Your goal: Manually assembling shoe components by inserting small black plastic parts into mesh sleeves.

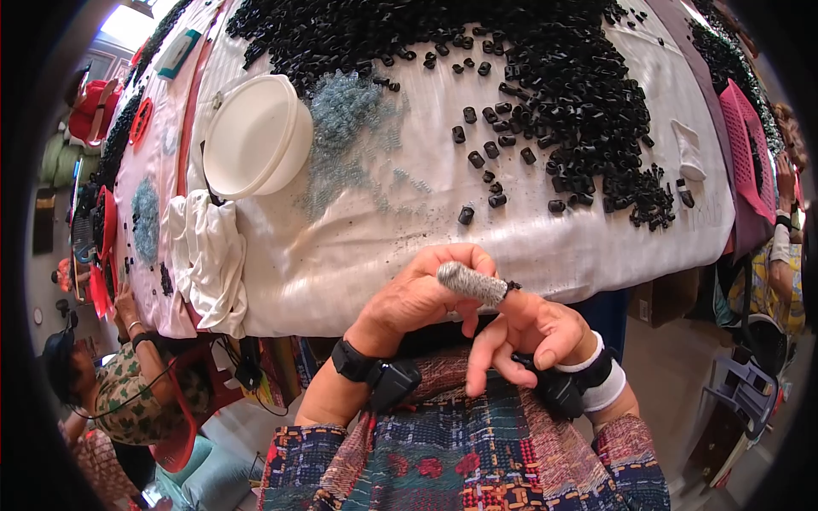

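A grey knitted finger cover (471, 284) sits on the index finger of my right hand (552, 330), with a dark tie at its base. My right hand holds nothing, and its other fingers are spread, pointing down and left. My left hand (419, 288) curls around the covered finger, its fingertips showing above and below the cover. Just where they press is partly hidden. Both hands hover over my lap at the table's front edge. Black devices are strapped to both wrists, and a white cuff (607, 393) wraps the right one.
Black plastic pieces (579, 128) pile across the white-covered table (383, 272). Clear bluish beads (345, 111) lie beside a white basin (256, 140). A white cloth (207, 260) hangs at the left edge; a pink basket (745, 145) stands right. Other people sit at both sides.
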Tool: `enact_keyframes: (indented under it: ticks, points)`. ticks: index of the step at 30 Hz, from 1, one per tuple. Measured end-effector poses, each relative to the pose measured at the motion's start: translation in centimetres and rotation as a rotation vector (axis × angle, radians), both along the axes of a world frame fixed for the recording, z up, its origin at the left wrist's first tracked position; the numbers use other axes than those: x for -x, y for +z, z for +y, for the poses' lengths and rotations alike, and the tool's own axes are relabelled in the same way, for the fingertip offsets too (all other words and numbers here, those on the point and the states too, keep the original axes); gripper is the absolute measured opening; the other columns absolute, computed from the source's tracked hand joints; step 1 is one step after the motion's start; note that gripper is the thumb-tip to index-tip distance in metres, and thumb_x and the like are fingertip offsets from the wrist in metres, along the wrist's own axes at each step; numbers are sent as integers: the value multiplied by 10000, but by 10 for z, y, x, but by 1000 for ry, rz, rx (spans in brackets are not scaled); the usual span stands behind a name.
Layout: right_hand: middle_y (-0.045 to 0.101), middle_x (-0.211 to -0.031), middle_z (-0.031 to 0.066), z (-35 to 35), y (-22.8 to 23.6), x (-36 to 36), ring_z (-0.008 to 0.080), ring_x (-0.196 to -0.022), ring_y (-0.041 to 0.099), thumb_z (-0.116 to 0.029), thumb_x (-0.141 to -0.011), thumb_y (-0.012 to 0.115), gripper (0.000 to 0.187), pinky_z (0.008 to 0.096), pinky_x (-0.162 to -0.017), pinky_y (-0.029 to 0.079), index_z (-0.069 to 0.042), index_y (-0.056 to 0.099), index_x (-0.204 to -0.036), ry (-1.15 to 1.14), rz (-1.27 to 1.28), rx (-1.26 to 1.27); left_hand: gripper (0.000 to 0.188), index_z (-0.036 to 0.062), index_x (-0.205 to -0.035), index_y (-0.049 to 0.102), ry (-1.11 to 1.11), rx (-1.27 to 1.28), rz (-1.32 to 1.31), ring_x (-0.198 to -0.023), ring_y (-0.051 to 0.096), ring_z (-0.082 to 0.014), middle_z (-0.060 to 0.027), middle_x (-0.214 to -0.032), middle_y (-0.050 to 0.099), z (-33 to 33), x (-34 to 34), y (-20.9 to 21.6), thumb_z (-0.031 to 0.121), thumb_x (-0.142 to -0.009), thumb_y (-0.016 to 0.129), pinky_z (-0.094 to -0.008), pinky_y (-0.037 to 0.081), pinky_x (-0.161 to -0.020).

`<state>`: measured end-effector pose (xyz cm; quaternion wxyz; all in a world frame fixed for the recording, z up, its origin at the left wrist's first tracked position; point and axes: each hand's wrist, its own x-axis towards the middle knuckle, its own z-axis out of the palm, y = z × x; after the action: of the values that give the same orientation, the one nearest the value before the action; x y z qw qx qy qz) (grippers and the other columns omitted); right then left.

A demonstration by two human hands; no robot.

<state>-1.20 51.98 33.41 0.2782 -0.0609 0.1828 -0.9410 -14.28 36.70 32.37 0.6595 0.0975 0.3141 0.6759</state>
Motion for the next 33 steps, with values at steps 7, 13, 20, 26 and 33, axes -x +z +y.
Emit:
enact_keyframes:
  ticks: [7,13,20,26,33]
  points:
    - [614,-960,248,-3,5,11,86,-478,495,3,-812,525,874,197,-457,426,-244,6,-1470,-68,-42,-224,209,28,-971,533,235,18,-61,-776,524,-85,-47,-969,555,8,-9,-5,167,-852,633,-224,460,-706]
    - [603,-820,265,2,-9,4,109,-416,451,-88,-805,523,827,206,-426,398,-213,42,-1466,-97,-63,-132,405,21,-1217,514,182,-120,5,-895,545,-122,-63,-1058,587,7,5,-6,187,-856,591,-250,447,-772]
    - [584,-916,344,-5,-19,2,129,-404,430,-265,-829,634,902,218,-422,367,-256,-19,-1452,-72,-53,-14,230,16,-1011,634,241,-233,391,-1003,540,-163,-96,-1037,605,24,-3,-12,200,-897,559,-324,416,-912]
    - [605,-989,284,-18,-4,9,99,-435,476,33,-790,453,856,191,-439,410,-185,-52,-1446,-188,-53,-108,215,17,-871,618,247,-114,201,-931,557,-176,-88,-959,610,29,-18,-1,214,-915,545,-331,423,-897]
    - [646,-913,137,-7,-2,4,79,-528,505,-34,-848,555,614,193,-512,432,-86,276,-1392,-243,46,-530,236,3,-1056,589,-10,156,106,-932,557,-127,-60,-954,612,15,-14,31,162,-881,579,-264,441,-846]
